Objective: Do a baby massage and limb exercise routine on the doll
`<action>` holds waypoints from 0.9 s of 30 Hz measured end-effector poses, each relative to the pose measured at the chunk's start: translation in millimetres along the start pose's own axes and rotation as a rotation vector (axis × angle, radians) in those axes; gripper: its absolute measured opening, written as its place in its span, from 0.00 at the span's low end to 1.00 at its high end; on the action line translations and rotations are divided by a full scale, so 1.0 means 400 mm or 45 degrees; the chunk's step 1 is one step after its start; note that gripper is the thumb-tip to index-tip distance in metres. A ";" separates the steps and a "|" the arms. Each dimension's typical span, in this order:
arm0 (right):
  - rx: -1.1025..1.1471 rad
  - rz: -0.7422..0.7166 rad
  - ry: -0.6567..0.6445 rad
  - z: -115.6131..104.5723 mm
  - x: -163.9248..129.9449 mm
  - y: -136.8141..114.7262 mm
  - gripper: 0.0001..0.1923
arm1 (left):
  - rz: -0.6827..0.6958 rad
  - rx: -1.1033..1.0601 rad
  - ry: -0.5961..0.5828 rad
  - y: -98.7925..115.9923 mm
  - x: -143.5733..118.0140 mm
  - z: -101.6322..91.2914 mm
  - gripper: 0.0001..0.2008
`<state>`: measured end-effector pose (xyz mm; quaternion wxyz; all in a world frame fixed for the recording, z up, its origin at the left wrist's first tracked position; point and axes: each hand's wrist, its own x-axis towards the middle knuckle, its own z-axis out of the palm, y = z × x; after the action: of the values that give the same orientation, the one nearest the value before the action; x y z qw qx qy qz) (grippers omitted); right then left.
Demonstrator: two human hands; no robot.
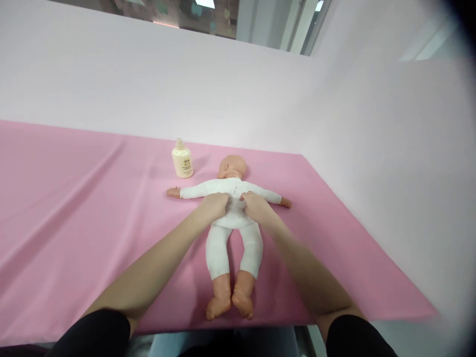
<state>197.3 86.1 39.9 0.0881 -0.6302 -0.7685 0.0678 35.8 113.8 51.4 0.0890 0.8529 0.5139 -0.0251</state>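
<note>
A baby doll [233, 233] in a white bodysuit lies on its back on the pink cloth [82, 218], head away from me, arms spread, bare feet toward me. My left hand [213, 206] rests on the left side of its belly, fingers curled into the white fabric. My right hand [256, 207] presses the right side of the belly and pinches the suit there. Both forearms reach in from the near edge.
A small cream bottle [182, 159] with a cap stands upright on the cloth just left of the doll's head. A pale pink backdrop [238, 94] rises behind and to the right. The cloth's right edge [372, 248] runs diagonally.
</note>
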 end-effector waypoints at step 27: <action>0.019 0.077 0.106 0.046 0.044 0.022 0.15 | -0.014 -0.030 0.337 -0.033 0.041 0.052 0.13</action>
<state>198.1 105.0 20.8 0.1227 -0.6546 -0.7443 0.0498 33.0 130.3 27.1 0.0302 0.8448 0.5260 0.0933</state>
